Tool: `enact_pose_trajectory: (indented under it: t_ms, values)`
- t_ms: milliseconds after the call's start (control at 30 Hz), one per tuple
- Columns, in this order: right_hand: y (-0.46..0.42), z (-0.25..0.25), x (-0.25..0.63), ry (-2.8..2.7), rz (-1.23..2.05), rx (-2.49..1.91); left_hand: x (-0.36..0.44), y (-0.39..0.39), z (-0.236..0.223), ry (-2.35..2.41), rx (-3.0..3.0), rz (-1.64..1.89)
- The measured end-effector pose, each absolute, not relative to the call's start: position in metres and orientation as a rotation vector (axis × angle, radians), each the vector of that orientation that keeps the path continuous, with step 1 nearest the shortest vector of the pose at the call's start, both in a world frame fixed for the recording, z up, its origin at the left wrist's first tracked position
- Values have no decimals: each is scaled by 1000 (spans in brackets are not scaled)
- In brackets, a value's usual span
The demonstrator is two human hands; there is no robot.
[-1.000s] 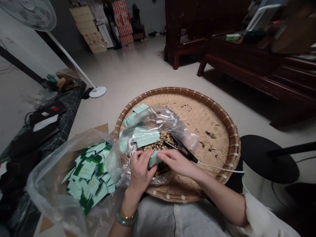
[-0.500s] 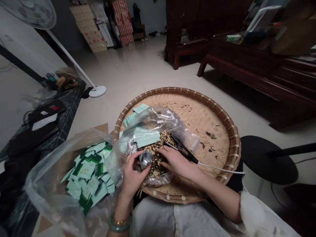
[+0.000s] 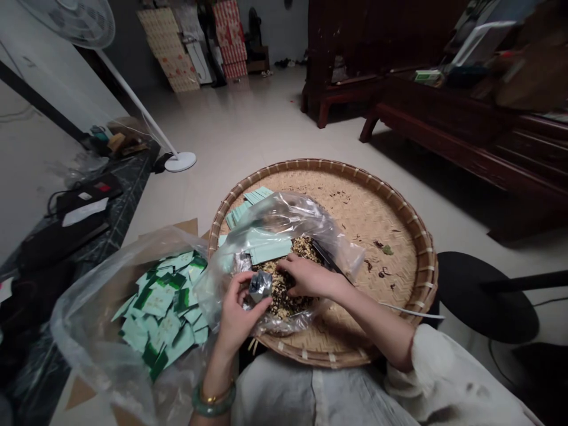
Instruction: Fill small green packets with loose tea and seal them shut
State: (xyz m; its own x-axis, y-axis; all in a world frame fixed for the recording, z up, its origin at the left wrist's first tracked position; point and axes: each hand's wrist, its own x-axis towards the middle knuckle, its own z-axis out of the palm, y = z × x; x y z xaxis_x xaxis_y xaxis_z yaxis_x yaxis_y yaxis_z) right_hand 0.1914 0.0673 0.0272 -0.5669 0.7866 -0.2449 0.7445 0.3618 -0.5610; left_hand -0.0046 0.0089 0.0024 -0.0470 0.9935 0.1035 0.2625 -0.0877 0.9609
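A round woven bamboo tray (image 3: 399, 207) rests on my lap. In it lies a clear plastic bag (image 3: 284, 216) holding a heap of dried tea leaves (image 3: 284, 290) and a few pale green sachets (image 3: 268, 251). My left hand (image 3: 239, 313) holds a small sachet (image 3: 260, 286) with its silver mouth open, just over the leaves. My right hand (image 3: 306, 278) is closed in a pinch on the heap of leaves, right beside the sachet. A black tool (image 3: 328, 259) with a white cord lies under my right wrist.
A second clear bag (image 3: 110, 331) at my left holds several green and white sachets (image 3: 164, 307). More pale sachets (image 3: 248, 201) lie on the tray's far left. A fan stand (image 3: 180, 161), dark wooden furniture (image 3: 444, 118) and a black round stool (image 3: 483, 290) surround me.
A second ago both hands held a closed green sachet. Since then the left hand has kept it with its silver mouth open, and the right hand has moved left onto the leaves.
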Motion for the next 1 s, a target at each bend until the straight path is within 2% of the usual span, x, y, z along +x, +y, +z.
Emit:
enact_pose_trajectory:
  t_ms: [400,600,833,1000]
  values:
    - [59,12,198,-2346,997,-1369,-5,8,0,1368,1517,1222]
    - [58,8,207,-2059,1064,-1379,-4,9,1,1376,1514,1234]
    - [56,-3,208,-1572,1368,-1283,0,11,2,1388,1560,1231]
    - [56,10,209,-1258,1621,-1199,2,13,4,1411,1629,1220]
